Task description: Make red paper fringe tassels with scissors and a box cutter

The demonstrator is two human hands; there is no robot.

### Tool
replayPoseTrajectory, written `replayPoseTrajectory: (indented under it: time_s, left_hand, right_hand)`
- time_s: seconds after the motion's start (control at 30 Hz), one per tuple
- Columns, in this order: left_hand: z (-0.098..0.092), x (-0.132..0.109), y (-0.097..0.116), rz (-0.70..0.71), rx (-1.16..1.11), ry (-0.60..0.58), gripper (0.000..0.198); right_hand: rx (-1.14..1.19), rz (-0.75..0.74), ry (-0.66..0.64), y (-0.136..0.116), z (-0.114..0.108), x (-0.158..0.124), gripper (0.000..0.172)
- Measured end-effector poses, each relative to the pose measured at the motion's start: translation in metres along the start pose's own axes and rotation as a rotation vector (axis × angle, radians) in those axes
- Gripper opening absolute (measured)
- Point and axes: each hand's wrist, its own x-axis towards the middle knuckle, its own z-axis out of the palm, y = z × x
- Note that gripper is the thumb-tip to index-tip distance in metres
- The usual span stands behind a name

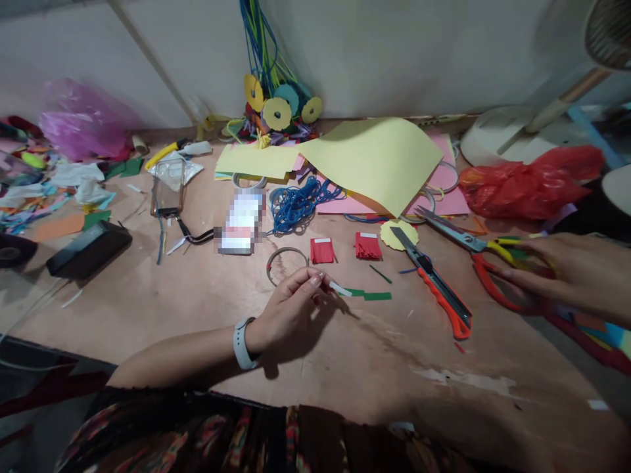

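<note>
Head view: the left hand (290, 299) is pinching a white strip (341, 290), thumb and finger closing together on one end and leaving the other sticking out over the table (355, 368). From where I am standing, the strip is pointing away from the fingertips to the person's right and slightly toward the body, its long axis running nearly in line with the green strips (377, 296) just beyond; whether it is touching them I cannot tell. The right hand (582, 269) is holding scissors (458, 233) well apart from the strip, fingers curling around the handles; the blades are standing a little apart and pointing leftward and away from the body, thus not lining up with the strip. A cutter (446, 302) is lying between scissors and strip. The left fingertips are hiding the strip's pinched end; which right fingers are passing through the loops is hard to make out; the picture's edge is cutting off the fan (611, 33), and pixelation is masking a bright object (241, 222).
</note>
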Motion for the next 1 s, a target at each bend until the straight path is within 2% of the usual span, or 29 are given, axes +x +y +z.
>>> replayPoseTrajectory:
  time_s: [0.03, 0.1, 0.13, 0.2, 0.23, 0.3, 0.43, 0.6, 0.67, 0.83, 1.0]
  left_hand:
    - [0.0, 0.0, 0.0, -0.005, 0.004, -0.004, 0.023]
    - [0.0, -0.001, 0.0, -0.017, 0.012, -0.005, 0.023]
    - [0.001, -0.001, 0.0, -0.023, 0.016, -0.008, 0.023]
    - [0.002, -0.002, -0.001, -0.023, 0.019, -0.017, 0.023]
    - [0.003, -0.003, -0.001, -0.019, 0.018, -0.017, 0.023]
    - [0.004, -0.003, -0.001, -0.006, 0.009, -0.013, 0.023]
    - [0.002, -0.002, -0.003, -0.003, -0.001, -0.037, 0.024]
    - [-0.002, -0.001, -0.005, -0.038, 0.021, -0.073, 0.023]
    - [-0.001, -0.002, -0.005, -0.058, 0.012, -0.071, 0.02]
    - [0.0, -0.003, -0.007, -0.081, -0.018, -0.062, 0.018]
    - [-0.004, 0.0, -0.01, -0.063, 0.013, -0.075, 0.021]
  right_hand:
    - [-0.024, -0.048, 0.044, -0.015, -0.003, -0.002, 0.078]
    - [0.056, -0.149, 0.125, -0.052, -0.005, -0.006, 0.062]
    - [0.148, -0.248, 0.091, -0.072, -0.004, -0.006, 0.049]
    - [0.268, -0.443, -0.001, -0.11, 0.002, -0.006, 0.036]
    - [0.288, -0.497, -0.052, -0.125, 0.007, -0.005, 0.032]
    - [0.327, -0.521, -0.023, -0.145, 0.018, -0.004, 0.028]
    - [0.397, -0.464, -0.021, -0.151, 0.034, -0.005, 0.018]
    - [0.439, -0.438, -0.042, -0.147, 0.037, -0.009, 0.017]
    - [0.394, -0.446, -0.006, -0.147, 0.036, -0.01, 0.017]
    - [0.173, -0.522, 0.179, -0.149, 0.035, -0.014, 0.021]
    - [0.047, -0.581, 0.185, -0.15, 0.035, -0.015, 0.023]
